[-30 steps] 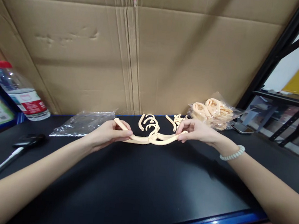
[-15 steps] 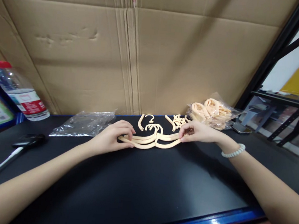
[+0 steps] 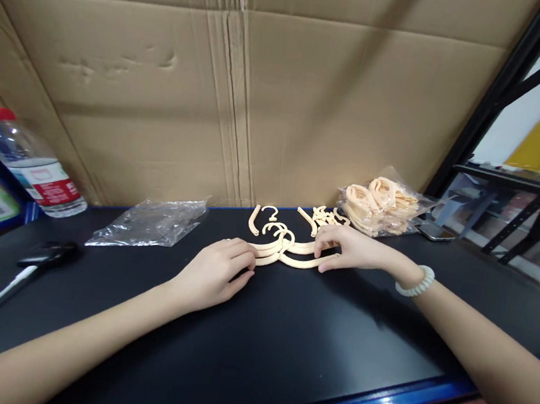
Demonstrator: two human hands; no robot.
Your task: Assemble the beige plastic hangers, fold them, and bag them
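A few cream plastic clothes hangers (image 3: 297, 262) lie close together on the black table, their curved hooks (image 3: 277, 230) pointing away from me. My left hand (image 3: 219, 270) has its bent fingers and thumb around the left arms of the hangers and hides their ends. On the other side, my right hand (image 3: 342, 248) holds the right arms, its thumb in front and its fingers behind. Just beyond lie a loose hook (image 3: 271, 213) and two loose hanger arms, one at the left (image 3: 254, 220) and one at the right (image 3: 307, 221).
A pile of small cream parts (image 3: 326, 217) lies beside a clear bag of cream pieces (image 3: 380, 204). At the left are a flat plastic bag (image 3: 149, 223), a water bottle (image 3: 39, 168) and a black device with a white cable (image 3: 47, 254). Cardboard (image 3: 143, 73) walls the back; a phone (image 3: 435, 231) lies right.
My left hand has slid right, from the hangers' left ends inward along their arms. My right hand has moved slightly left and toward me. The hangers have barely shifted.
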